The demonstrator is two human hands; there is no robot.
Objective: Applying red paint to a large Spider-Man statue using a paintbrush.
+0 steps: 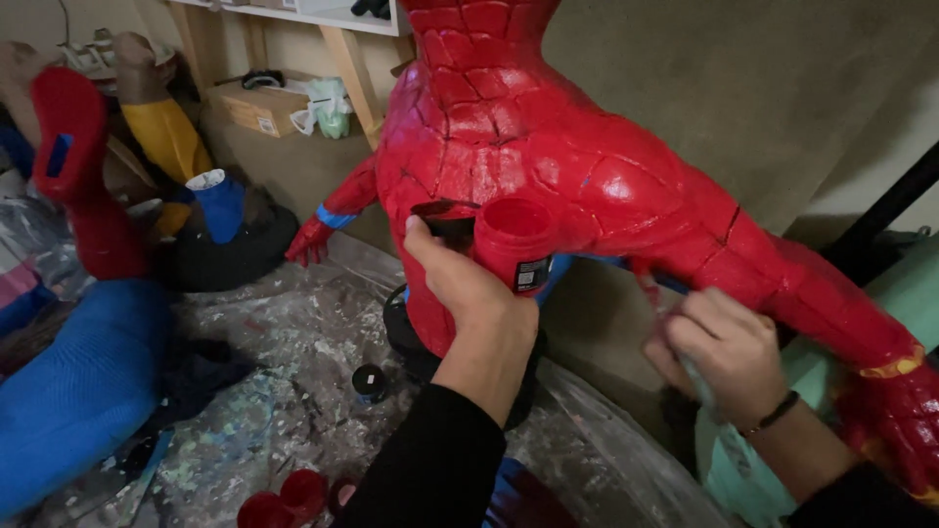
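The head view looks down on a large red figure (548, 147), glossy, its surface scored with dark web lines over torso and limbs. It fills the upper middle of the frame, bent over, with 1 arm running down to the right edge, where a yellow band (895, 367) crosses near its hand, and a smaller arm (333, 215) with a blue band reaching down to the left. The paint is wet-looking and shiny, with a few dark cracks near the right limb.

The left hand (465, 288) is closed around a red paint pot (514, 240), held upright against the figure's lower torso; the pot is open at the top, red inside, with a small dark label on its side. The thumb points up along the pot's left side. The sleeve is black.

The right hand (719, 347) is curled shut just under the figure's right limb, gripping something thin and pale; whether it is a brush cannot be told, as its tip is hidden. A dark band (773, 416) sits on that wrist.

Below lies a paint-spattered plastic sheet (264, 391). On it stand a small black cap (370, 379) and 2 red cups (284, 499) near the bottom edge. A big blue part (78, 391) lies at left, with another red part (73, 156) and a yellow part (171, 137) behind it. A cardboard box (256, 108) sits by the wall.
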